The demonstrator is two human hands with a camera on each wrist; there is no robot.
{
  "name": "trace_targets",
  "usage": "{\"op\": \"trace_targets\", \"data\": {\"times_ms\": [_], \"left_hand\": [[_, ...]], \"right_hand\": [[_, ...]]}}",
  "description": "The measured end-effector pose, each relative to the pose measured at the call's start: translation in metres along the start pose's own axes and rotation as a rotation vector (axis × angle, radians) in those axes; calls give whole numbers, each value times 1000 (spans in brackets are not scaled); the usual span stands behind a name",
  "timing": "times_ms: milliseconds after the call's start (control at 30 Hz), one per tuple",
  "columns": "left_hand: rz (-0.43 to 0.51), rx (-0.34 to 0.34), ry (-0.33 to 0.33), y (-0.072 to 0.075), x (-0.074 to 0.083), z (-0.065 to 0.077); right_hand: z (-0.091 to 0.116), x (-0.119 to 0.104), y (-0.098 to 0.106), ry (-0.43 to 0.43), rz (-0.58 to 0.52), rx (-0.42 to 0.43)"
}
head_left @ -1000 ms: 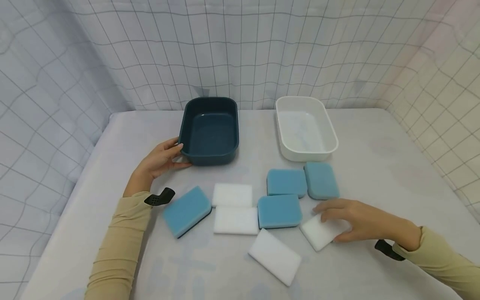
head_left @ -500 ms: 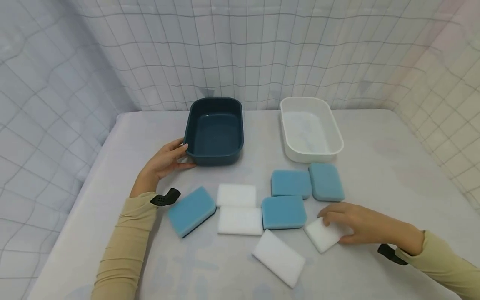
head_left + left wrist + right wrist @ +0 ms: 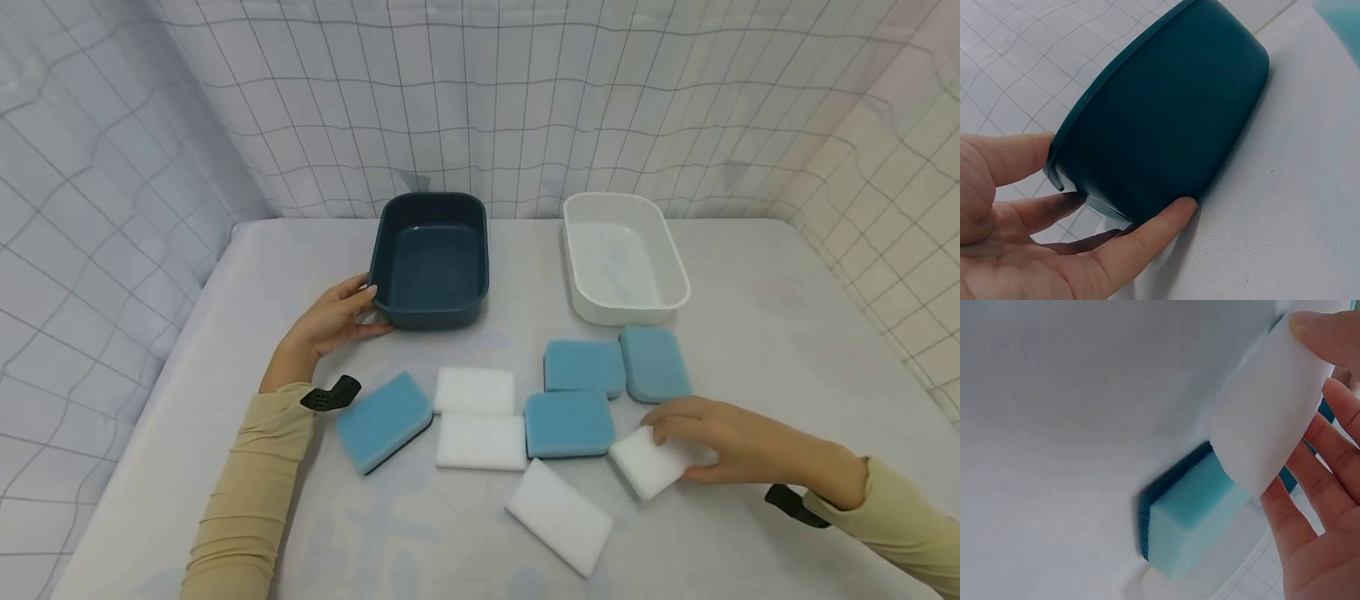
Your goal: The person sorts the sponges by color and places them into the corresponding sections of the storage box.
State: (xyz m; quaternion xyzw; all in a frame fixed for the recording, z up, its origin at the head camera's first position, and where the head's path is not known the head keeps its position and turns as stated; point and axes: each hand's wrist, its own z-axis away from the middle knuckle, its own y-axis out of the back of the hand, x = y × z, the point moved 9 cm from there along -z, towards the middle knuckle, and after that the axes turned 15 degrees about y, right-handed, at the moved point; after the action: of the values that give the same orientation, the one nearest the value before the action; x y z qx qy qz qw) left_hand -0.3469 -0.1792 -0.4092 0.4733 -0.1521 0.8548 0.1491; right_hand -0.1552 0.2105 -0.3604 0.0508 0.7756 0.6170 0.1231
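The left hand (image 3: 328,322) grips the navy tub (image 3: 431,319) at its corner, apparently to steady it; the right hand (image 3: 731,443) pinches a white sponge (image 3: 647,464) by opposite edges, likely for security, near a blue sponge (image 3: 570,423).

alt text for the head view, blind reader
A person's right hand grips a white block; the left hand holds a dark blue tub. On the table: a white tub, four blue sponges and three more white blocks.

Fingers (image 3: 1322,481) grip a white sponge (image 3: 1266,406) near a blue sponge (image 3: 1194,503).
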Motion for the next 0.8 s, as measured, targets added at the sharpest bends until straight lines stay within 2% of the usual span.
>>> {"op": "trace_targets", "data": {"times_ms": [200, 367, 500, 633, 800], "left_hand": [[-1, -7, 0, 0, 1, 1], [4, -11, -3, 0, 2, 2], [5, -8, -5, 1, 2, 2], [3, -4, -5, 2, 1, 2], [6, -5, -2, 1, 1, 1]], "right_hand": [[-6, -2, 16, 26, -4, 29], [-4, -3, 23, 23, -16, 20], [-4, -1, 31, 31, -26, 46], [-9, 3, 39, 56, -26, 82], [-18, 10, 41, 58, -5, 75]]}}
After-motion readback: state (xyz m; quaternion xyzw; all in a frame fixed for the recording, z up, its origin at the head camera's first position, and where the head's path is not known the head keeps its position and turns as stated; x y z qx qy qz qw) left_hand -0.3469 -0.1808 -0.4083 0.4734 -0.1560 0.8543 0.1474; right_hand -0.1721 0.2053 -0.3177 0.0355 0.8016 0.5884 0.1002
